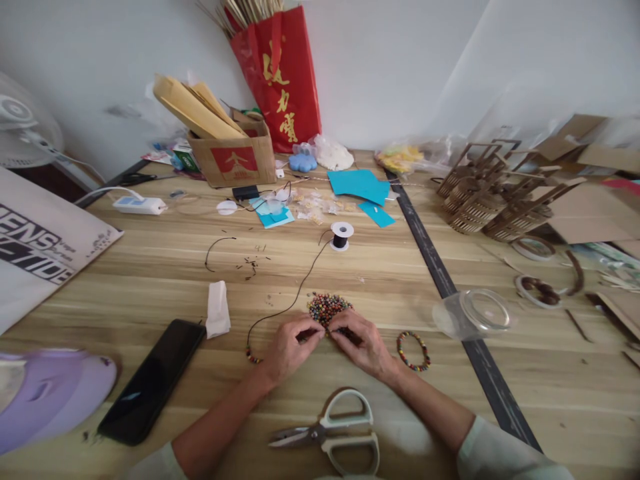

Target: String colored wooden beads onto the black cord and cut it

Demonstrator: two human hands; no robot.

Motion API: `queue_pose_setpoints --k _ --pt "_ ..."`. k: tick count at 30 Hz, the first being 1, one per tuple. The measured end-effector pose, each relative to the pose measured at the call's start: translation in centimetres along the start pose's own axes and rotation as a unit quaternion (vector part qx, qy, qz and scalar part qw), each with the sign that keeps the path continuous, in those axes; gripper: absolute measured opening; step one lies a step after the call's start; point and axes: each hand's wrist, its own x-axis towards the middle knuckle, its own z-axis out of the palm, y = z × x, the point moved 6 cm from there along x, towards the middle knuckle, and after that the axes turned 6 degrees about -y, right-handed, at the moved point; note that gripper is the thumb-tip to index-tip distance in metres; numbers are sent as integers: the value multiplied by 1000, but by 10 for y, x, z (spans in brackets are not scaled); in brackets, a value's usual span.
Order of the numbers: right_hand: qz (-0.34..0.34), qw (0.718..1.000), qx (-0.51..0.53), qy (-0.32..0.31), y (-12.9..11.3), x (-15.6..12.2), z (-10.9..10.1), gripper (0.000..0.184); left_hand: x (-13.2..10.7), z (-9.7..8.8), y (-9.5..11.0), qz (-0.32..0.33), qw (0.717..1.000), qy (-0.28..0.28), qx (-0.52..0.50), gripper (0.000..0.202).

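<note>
Wood table (150, 267): left hand (291, 348), right hand (364, 345) pinch cord (296, 299) (by beads (327, 308)).

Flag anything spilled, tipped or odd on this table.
The clear jar lies tipped on its side, mouth open, across the dark strip. Beads sit in a loose heap on the bare table.

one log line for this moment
left hand: pinching black cord | right hand: fingertips at bead pile | scissors: lying nearer the person
</note>
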Motion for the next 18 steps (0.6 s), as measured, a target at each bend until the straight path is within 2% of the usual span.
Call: queue_pose_setpoints --k 9,18 --pt "-1 1000 3 1 1 0 0 10 0 2 0 9 1000 -6 7 13" --pt "8 999 27 -27 -1 1 1 12 -1 3 1 8 1000 -11 5 12"
